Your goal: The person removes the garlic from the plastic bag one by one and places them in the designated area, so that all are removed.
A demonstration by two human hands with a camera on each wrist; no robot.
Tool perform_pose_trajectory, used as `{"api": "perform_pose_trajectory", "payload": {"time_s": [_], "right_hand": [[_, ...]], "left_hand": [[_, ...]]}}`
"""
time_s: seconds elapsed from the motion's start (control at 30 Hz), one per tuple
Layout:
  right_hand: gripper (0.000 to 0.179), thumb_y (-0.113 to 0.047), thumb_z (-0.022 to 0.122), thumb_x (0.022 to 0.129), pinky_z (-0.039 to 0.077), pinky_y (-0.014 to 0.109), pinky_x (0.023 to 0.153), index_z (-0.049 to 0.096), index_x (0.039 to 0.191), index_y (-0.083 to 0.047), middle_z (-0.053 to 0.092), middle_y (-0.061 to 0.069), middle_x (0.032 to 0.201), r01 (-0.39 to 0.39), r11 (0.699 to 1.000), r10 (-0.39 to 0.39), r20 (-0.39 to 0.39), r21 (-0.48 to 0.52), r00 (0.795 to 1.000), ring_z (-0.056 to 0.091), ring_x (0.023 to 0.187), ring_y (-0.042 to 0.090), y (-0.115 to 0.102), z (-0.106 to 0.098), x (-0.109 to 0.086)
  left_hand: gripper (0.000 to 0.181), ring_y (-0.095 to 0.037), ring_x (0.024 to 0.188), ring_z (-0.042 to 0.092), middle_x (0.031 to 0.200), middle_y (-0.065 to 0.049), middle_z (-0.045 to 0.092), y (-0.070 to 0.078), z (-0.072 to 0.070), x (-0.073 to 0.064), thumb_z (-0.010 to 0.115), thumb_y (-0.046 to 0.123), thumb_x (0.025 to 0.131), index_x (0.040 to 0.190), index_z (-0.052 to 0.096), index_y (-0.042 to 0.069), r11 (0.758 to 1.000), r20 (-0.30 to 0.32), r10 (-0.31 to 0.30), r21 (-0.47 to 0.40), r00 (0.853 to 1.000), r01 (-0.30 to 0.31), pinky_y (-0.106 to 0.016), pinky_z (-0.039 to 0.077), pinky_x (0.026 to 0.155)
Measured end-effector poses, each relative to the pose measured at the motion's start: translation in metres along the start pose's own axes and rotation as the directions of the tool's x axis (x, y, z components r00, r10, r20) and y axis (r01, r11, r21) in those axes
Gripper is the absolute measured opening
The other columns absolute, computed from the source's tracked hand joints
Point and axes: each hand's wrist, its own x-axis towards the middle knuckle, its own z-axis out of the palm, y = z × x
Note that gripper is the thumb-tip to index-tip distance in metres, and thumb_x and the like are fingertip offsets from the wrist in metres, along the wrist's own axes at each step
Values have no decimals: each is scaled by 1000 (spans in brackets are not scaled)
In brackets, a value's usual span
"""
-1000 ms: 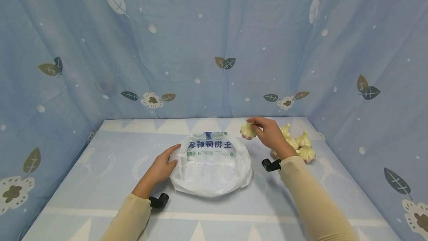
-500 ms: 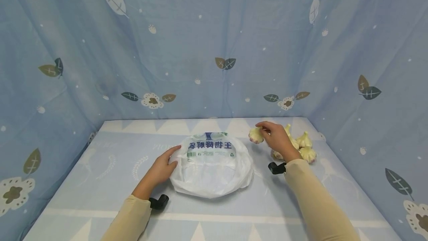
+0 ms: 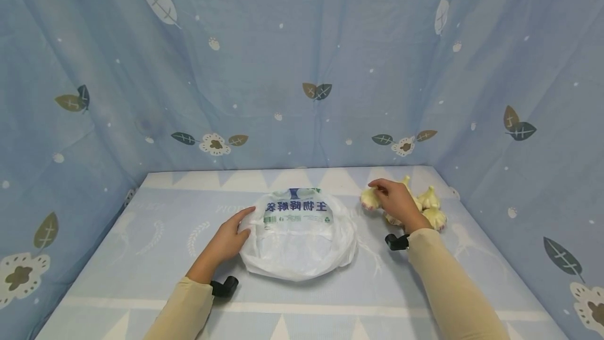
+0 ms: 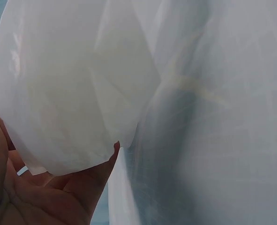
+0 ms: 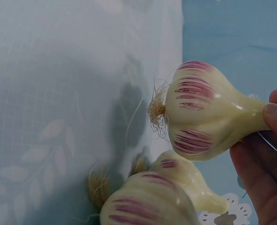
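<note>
My right hand (image 3: 396, 204) pinches a garlic bulb (image 5: 199, 112) by its pale neck, between thumb and fingers. The bulb is cream with purple streaks, and its roots point toward the table. More garlic bulbs (image 3: 430, 198) lie close together on the table by that hand; two of them (image 5: 147, 201) show below the held one in the right wrist view. At the middle of the table sits a white plastic bag (image 3: 294, 256) with mirrored printing, its mouth spread wide. My left hand (image 3: 228, 235) holds the bag's left side, which bulges between thumb and fingers (image 4: 91, 183).
The table (image 3: 141, 261) wears a pale blue patterned cover. Behind it and along both sides hangs a blue curtain (image 3: 264, 67) with leaves and flowers.
My right hand has moved right and slightly nearer with the garlic bulb, away from the bag and closer to the other bulbs. The left hand and the bag stay in place.
</note>
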Motion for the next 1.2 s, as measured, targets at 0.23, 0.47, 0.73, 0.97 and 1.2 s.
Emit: {"api": "perform_pose_trajectory", "payload": {"time_s": [0.23,0.47,0.73,0.97,1.2], "right_hand": [[26,-14,52,98,53,42,82,66,120,-12,70,13,110,-4,1000,4,12,-12,1000,63,91,23,8,0,-1],[27,-13,50,98,52,46,88,66,120,-11,70,13,112,-16,999,17,22,-46,1000,62,95,25,12,0,-1],[29,-9,49,98,51,47,87,64,123,-7,69,16,110,-4,996,5,6,-85,1000,62,92,27,18,-1,-2],[30,-7,49,97,50,52,93,64,123,-4,68,19,115,-38,991,36,-16,-127,999,63,104,35,19,-4,-1],[31,-4,48,96,49,54,95,63,124,-2,64,22,122,-69,987,69,-4,-147,998,61,111,39,21,-6,-1]], "left_hand": [[57,-39,144,28,157,-18,30,1,1,1,50,10,97,151,35,20,1000,-2,2,3,1000,-2,-58,29,114],[57,-40,144,28,157,-19,30,0,2,2,50,9,97,151,35,19,1000,-4,9,3,1000,-9,-58,29,114],[56,-40,144,29,156,-19,31,-1,2,0,49,9,97,151,35,19,1000,-7,13,4,1000,-13,-58,29,114],[56,-41,144,29,156,-19,31,0,1,-1,49,9,97,151,35,19,1000,-10,6,8,1000,-6,-58,29,114],[56,-40,144,29,157,-19,31,0,3,-1,50,11,97,151,35,20,1000,-3,-5,-9,1000,5,-58,29,114]]}}
